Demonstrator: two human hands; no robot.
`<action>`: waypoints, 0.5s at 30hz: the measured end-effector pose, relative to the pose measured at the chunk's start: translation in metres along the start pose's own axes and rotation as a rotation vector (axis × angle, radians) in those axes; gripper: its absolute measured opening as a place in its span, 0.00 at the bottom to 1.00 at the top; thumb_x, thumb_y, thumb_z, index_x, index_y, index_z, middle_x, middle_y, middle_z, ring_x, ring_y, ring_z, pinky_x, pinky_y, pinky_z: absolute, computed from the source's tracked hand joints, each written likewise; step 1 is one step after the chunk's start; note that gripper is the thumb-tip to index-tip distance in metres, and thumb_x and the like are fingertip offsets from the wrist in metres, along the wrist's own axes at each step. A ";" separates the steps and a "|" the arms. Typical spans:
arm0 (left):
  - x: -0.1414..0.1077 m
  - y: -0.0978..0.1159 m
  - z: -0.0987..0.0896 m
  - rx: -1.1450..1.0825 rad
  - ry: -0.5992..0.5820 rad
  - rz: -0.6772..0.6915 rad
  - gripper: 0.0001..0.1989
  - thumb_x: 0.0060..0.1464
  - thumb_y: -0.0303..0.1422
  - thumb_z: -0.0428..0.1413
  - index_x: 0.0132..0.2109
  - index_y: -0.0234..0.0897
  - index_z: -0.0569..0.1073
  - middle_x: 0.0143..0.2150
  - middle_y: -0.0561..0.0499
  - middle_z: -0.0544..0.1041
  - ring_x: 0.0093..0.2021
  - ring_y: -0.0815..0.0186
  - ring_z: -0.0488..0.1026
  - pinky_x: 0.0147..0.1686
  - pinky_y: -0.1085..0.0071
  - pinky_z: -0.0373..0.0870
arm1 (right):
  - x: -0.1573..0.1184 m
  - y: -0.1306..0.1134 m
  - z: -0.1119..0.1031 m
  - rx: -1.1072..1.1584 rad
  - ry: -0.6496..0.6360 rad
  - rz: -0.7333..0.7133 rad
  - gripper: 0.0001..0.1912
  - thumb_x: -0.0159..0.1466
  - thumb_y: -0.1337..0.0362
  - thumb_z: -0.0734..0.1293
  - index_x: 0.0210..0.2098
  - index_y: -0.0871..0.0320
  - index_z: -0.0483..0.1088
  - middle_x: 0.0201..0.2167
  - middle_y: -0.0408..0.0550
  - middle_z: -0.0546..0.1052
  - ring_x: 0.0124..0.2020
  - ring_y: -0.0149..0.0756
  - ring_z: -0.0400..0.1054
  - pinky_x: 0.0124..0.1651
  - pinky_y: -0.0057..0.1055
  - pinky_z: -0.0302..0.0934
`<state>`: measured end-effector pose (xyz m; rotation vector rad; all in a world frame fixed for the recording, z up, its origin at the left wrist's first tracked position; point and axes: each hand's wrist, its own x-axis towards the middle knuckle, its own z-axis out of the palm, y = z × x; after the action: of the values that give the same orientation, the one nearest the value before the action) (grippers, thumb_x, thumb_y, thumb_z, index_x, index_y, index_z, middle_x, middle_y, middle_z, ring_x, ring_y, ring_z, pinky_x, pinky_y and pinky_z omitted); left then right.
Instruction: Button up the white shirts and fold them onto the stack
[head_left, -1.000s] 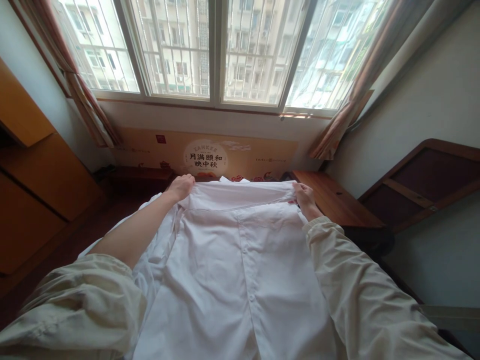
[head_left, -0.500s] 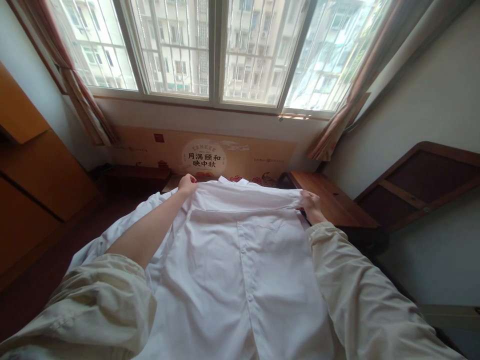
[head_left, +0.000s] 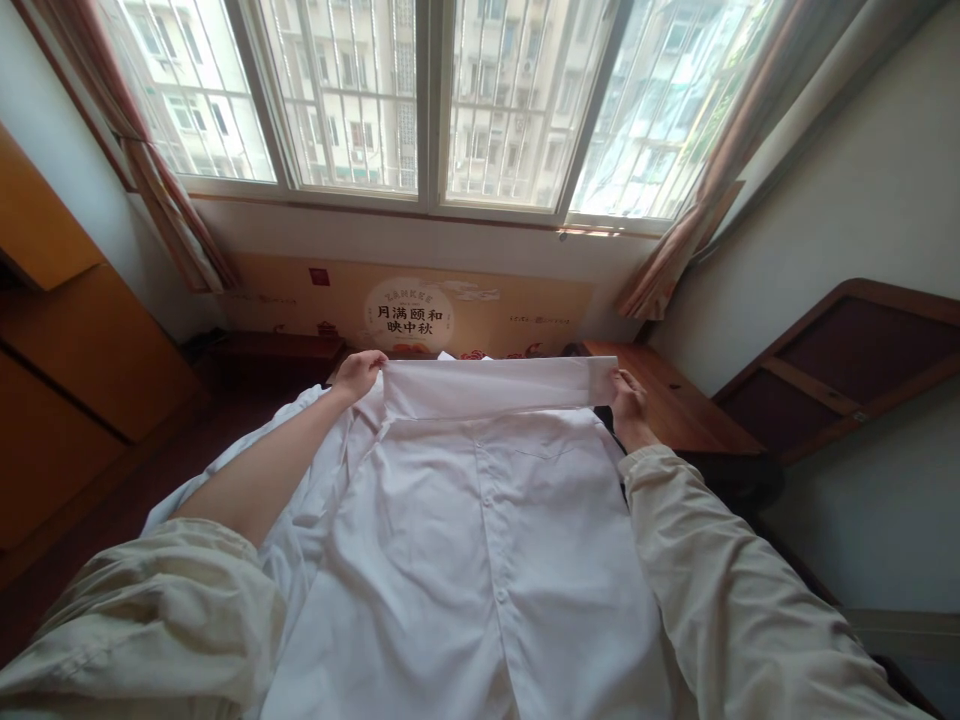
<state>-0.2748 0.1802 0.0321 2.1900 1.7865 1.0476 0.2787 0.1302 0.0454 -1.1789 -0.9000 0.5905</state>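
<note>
Hands point(head_left: 360, 375) grip shirt point(head_left: 450, 520) — "ZANKEE" point(head_left: 409, 297) beyond

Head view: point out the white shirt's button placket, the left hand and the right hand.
button placket point(head_left: 492, 540), head view, middle of the strip
left hand point(head_left: 361, 375), head view, back of the hand
right hand point(head_left: 630, 398), head view, back of the hand
</note>
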 end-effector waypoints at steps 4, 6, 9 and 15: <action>0.010 -0.010 -0.002 -0.128 -0.071 -0.093 0.12 0.51 0.28 0.53 0.36 0.41 0.83 0.38 0.49 0.85 0.41 0.58 0.80 0.47 0.67 0.74 | -0.002 -0.009 0.007 0.065 0.028 0.038 0.20 0.58 0.45 0.74 0.31 0.54 0.67 0.29 0.42 0.75 0.31 0.35 0.70 0.34 0.29 0.68; 0.017 -0.009 -0.003 -0.115 -0.069 -0.149 0.11 0.48 0.27 0.54 0.31 0.40 0.81 0.34 0.48 0.83 0.39 0.57 0.78 0.46 0.66 0.74 | -0.003 -0.013 0.010 0.063 0.052 0.060 0.18 0.59 0.48 0.74 0.31 0.54 0.68 0.28 0.42 0.75 0.30 0.35 0.71 0.31 0.28 0.68; 0.023 -0.002 -0.004 -0.009 -0.006 -0.241 0.07 0.47 0.27 0.57 0.28 0.40 0.80 0.40 0.44 0.83 0.46 0.54 0.78 0.49 0.63 0.74 | -0.002 -0.014 0.011 0.016 0.052 0.152 0.15 0.60 0.52 0.74 0.32 0.55 0.70 0.26 0.41 0.73 0.25 0.32 0.68 0.23 0.25 0.66; 0.018 0.015 0.016 -0.032 -0.019 -0.530 0.06 0.62 0.35 0.58 0.44 0.39 0.76 0.54 0.40 0.80 0.53 0.54 0.78 0.52 0.64 0.72 | 0.006 -0.002 0.007 -0.174 0.059 0.251 0.12 0.62 0.57 0.74 0.31 0.57 0.71 0.22 0.40 0.71 0.20 0.30 0.66 0.18 0.25 0.66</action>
<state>-0.2523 0.1966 0.0354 1.5554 2.1449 0.9118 0.2761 0.1380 0.0502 -1.4735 -0.7694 0.6853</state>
